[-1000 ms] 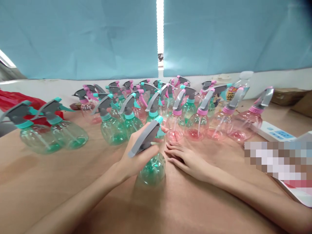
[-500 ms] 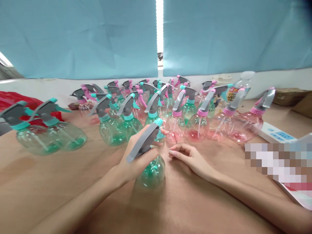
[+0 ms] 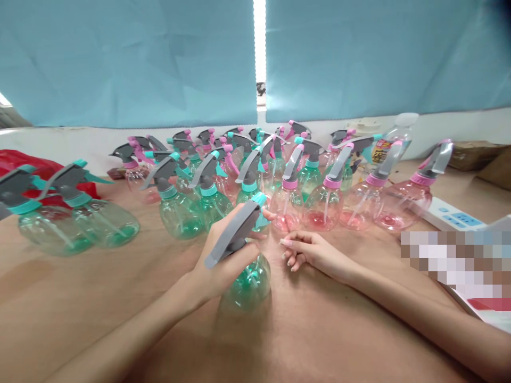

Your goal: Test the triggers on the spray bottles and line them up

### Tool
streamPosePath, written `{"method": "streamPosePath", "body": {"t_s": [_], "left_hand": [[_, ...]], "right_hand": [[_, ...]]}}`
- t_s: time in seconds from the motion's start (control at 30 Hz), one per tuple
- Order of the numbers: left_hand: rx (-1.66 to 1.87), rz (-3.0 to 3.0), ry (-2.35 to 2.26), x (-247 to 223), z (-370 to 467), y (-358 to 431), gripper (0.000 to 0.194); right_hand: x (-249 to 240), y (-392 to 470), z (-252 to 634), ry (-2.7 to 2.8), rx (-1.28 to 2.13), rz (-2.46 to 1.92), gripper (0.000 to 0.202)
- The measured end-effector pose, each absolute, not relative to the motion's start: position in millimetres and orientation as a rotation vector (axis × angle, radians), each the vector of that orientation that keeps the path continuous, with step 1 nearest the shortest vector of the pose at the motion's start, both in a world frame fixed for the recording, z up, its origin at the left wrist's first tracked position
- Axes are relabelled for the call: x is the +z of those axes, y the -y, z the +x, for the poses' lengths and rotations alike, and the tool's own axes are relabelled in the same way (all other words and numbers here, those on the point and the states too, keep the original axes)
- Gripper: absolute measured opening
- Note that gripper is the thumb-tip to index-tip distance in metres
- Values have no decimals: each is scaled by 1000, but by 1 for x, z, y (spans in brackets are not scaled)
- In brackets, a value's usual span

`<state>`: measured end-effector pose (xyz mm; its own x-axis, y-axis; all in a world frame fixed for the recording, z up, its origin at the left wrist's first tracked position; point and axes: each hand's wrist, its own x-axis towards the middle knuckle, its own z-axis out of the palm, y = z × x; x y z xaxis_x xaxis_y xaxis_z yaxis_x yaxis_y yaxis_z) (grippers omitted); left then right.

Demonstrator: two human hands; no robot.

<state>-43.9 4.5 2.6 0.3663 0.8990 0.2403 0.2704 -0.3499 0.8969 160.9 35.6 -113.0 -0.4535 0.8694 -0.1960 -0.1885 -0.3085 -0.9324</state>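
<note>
My left hand (image 3: 225, 252) is wrapped round the neck of a green spray bottle (image 3: 251, 284) with a grey and teal trigger head. The bottle stands on the table, its nozzle pointing up and away from me; my fingers hide the collar. To the right of it, my right hand (image 3: 309, 250) holds nothing, its fingers loosely bent and apart. Pink spray bottles (image 3: 321, 210) stand just beyond the right hand. Behind the left hand are more green spray bottles (image 3: 183, 215), all with trigger heads fitted.
Several more green and pink bottles crowd the back of the brown table (image 3: 159, 330). Two green bottles (image 3: 106, 223) stand at the left, near a red plastic bag (image 3: 51, 159). At the right are a clear labelled bottle (image 3: 393, 141), a white device (image 3: 455, 215) and cardboard (image 3: 471, 154).
My right hand has turned and shifted slightly right, and its lower fingers now show, loosely spread. The left hand keeps its hold on the green spray bottle in the same place.
</note>
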Motion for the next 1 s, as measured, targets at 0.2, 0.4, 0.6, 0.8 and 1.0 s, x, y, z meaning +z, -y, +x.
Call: {"method": "streamPosePath", "body": {"t_s": [0.2,0.4,0.6,0.8,1.0], "left_hand": [[1005,1858,-1034,1,-44,-3,35],[1042,1845,-1114,6,-39,4,28],[983,1903,-1130,2,-46,-2,31],[992,1883,-1092,2,-49,-3,31],[1003,1852,-1113,3,-49,-2,15]], "right_hand": [[-113,-35,160,1227,1813,-976,30],[-113,-24,156,1628,1563,-994,33],[-113,-22,157,1637,1572,-969,30],[-112,-33,162,1426,1781,-892,31],[-110,-37,165,1249,1890,-857,33]]}}
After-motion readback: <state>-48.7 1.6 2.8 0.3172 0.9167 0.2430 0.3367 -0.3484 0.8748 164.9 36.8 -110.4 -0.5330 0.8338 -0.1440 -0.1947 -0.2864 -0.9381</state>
